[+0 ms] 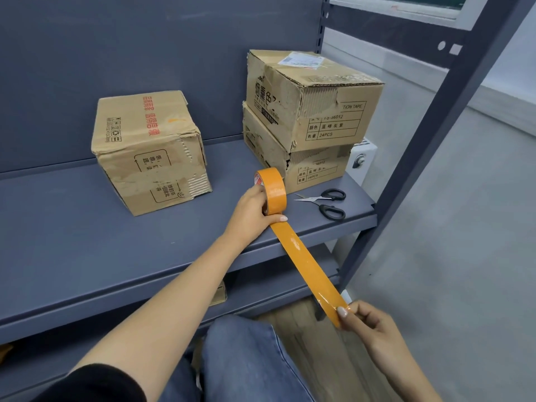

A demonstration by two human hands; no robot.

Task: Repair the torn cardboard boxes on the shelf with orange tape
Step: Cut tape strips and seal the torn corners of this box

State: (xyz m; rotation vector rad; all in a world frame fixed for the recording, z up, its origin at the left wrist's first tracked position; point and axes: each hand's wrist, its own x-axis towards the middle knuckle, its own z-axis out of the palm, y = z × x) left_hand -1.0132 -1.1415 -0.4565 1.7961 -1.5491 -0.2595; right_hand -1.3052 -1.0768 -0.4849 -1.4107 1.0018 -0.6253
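Head view: left hand [251,211] grips the tape roll [271,190] near the shelf [87,227] front edge, right hand [367,323] pinches the strip [307,262] end; slack could let the strip fold onto itself before reaching the boxes [304,111].

One box [150,152] sits left of two stacked boxes [307,117]; scissors [327,203] lie before them.

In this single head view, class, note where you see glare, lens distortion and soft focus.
Head view: glare patches shine along the pulled orange tape strip; the wide lens bends the shelf upright and the shelf edge; lighting is soft and even, with faint shadows beside the boxes; the jeans nearest the camera look slightly soft.
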